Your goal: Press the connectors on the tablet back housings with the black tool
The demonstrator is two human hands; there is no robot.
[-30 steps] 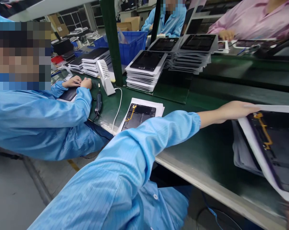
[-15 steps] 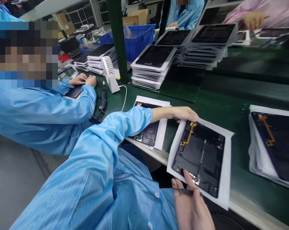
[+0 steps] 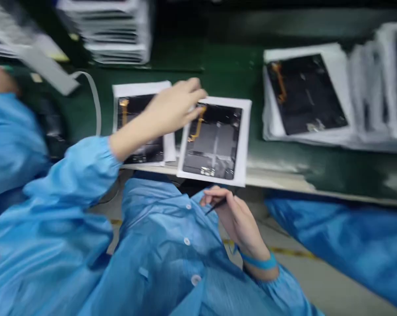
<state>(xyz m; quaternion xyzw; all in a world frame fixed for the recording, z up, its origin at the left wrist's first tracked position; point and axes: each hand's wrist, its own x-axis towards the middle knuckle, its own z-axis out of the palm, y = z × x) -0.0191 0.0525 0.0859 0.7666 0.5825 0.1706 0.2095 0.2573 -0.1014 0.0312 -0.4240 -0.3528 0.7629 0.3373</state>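
Observation:
An opened tablet [image 3: 214, 140], its inside showing with an orange flex cable, lies on a white sheet at the table's front edge. Above its top left corner is my left hand [image 3: 175, 105], blurred, fingers apart; whether it touches the sheet I cannot tell. Partly under my left forearm is a second opened tablet [image 3: 132, 105] on white paper. Below the table edge, in front of my body, my right hand [image 3: 240, 219] is closed around a thin dark pointed tool [image 3: 216, 205], perhaps tweezers.
At right stands a pile of white sheets with another opened tablet [image 3: 308, 94] on top, beside a leaning row of sheets [image 3: 383, 83]. A stack of sheeted tablets [image 3: 114, 33] is at the back left. A white fan [image 3: 50, 66] and a neighbour's sleeve [image 3: 14, 140] are at left.
My left hand has carried the tablet on its sheet from the pile at right to beside the second tablet, and its fingers have loosened. The right hand keeps the tool. My view has tilted down.

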